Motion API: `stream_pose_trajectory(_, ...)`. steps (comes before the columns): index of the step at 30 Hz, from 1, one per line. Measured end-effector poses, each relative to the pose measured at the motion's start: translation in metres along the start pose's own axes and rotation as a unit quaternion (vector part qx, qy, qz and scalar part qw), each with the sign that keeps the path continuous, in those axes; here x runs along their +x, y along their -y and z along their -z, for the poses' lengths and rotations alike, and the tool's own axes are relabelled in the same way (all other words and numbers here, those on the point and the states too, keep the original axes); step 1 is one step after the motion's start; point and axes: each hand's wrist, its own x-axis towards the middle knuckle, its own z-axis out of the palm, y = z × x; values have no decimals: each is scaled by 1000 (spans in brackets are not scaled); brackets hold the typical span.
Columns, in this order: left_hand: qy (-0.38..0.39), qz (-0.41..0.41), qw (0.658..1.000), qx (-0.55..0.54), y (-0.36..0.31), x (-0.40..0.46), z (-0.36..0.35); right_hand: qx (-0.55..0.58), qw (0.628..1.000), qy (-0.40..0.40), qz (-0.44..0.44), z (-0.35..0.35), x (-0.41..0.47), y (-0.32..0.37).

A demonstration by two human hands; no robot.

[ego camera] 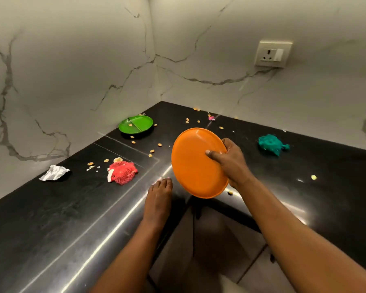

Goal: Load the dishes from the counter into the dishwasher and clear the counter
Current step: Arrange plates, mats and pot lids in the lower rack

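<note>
1. The right hand (230, 163) grips the orange plate (195, 163) at its 3 o'clock rim, thumb lying across the plate's near face and fingers curled round behind; the plate is tilted up on edge, lifted clear of the desk (51, 218), and extends toward 9 o'clock from the hand.
2. The left hand (159, 199) lies flat with straight fingers close together, pressing on the desk's front edge, just at 7 o'clock of the orange plate and holding nothing.
3. A green divided plate (135, 124) sits flat on the desk near the wall corner, at 11 o'clock from the orange plate and well apart from both hands.
4. A red net scrap (123, 172) lies at 9 o'clock of the left hand's fingertips, with a crumpled foil piece (54, 172) farther out the same way.
5. A teal crumpled wad (272, 143) rests at 2 o'clock of the right hand.
6. Small yellow crumbs (152, 151) are scattered between the two plates.
7. A wall socket (272, 53) sits on the marble wall at 1 o'clock.
</note>
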Motion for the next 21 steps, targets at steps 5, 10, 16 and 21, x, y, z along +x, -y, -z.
stream_pose_trajectory(5, -38, -93, 994, -47, -37, -79, -14, -30, 999, -40, 4, 29, -113, -26)
stream_pose_trajectory(10, 80, -143, 986, -13, -80, -166, -52, -17, 991, -113, -65, 68, -248, -77)
stream_pose_trajectory(16, 270, -226, 935, 37, -160, -263, -110, -8, 949, -255, -187, 117, -414, -150)
stream_pose_trajectory(21, 345, -316, 881, 70, -248, -339, -150, -16, 894, -359, -266, 156, -530, -208)
